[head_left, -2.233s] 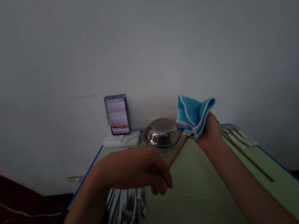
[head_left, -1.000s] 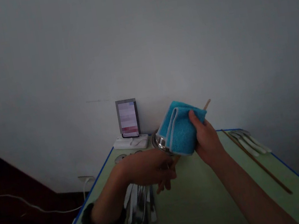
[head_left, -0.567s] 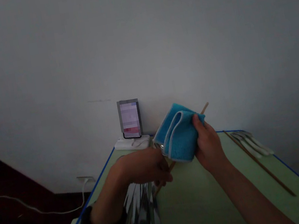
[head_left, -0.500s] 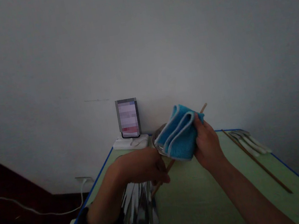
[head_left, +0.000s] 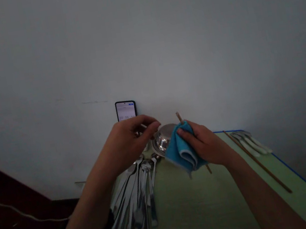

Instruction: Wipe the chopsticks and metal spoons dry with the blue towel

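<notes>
My right hand (head_left: 201, 139) grips a folded blue cloth (head_left: 178, 153) with pale edging, wrapped round a wooden chopstick (head_left: 179, 117). One end of the stick rises above the cloth and the other shows below it. To the left, my left hand (head_left: 133, 137) is raised with bent fingers, thumb and fingers apart, and nothing visible between them. A shiny metal bowl (head_left: 162, 141) stands behind the cloth, close to the left fingertips and partly covered. Beneath my left forearm lies a pile of metal cutlery (head_left: 138, 203), spoons among it.
A phone (head_left: 126, 110) stands against the wall behind my left hand, its lower part hidden. On the right of the green table (head_left: 192, 209) lie another chopstick (head_left: 257, 161) and several pale-handled utensils (head_left: 250, 143). A white cable (head_left: 19, 211) runs at the left.
My left hand has come off the chopstick's lower end and moved up in front of the phone. The right hand has shifted left, now squeezing the cloth round the stick, which tilts the other way.
</notes>
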### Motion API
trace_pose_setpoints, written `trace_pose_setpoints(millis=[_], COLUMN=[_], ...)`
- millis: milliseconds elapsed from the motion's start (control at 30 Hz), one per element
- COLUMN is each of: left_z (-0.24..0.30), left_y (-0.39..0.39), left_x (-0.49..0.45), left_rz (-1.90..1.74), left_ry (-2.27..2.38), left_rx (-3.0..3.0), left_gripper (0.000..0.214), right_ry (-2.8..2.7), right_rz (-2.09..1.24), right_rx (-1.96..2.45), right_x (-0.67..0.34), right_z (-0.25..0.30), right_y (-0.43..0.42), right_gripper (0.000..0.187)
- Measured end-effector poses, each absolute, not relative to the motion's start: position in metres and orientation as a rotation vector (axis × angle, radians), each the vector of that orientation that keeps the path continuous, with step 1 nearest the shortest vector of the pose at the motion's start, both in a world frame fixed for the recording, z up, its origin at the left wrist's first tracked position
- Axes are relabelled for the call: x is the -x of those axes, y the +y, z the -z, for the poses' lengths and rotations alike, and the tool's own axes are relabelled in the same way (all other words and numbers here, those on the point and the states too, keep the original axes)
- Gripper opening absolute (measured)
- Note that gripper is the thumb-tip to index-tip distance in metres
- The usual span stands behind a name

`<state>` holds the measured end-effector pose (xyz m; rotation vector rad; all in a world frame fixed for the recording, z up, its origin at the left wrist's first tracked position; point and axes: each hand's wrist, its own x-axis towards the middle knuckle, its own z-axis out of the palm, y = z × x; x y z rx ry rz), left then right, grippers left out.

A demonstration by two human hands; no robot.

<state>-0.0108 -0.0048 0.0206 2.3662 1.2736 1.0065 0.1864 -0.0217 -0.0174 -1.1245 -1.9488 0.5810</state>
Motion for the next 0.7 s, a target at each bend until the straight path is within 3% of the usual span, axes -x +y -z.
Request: trace_pose_setpoints(millis=[133,700], left_z=[-0.02,-0.014], left_y=[-0.01,-0.01], left_x=[0.001,-0.002], left_rz=[-1.161,-1.069], left_ry=[1.171,1.159], left_rx=[-2.335,-2.318], left_gripper=[0.023,0.022], right_ry=[-2.155,-2.32], right_rz=[-0.526,-0.337], right_rx=[1.117,1.313], right_x=[-0.192,-0.19], right_z=[0.015,0.015], right_y=[-0.024,-0.026], right_gripper=[0.024,0.029])
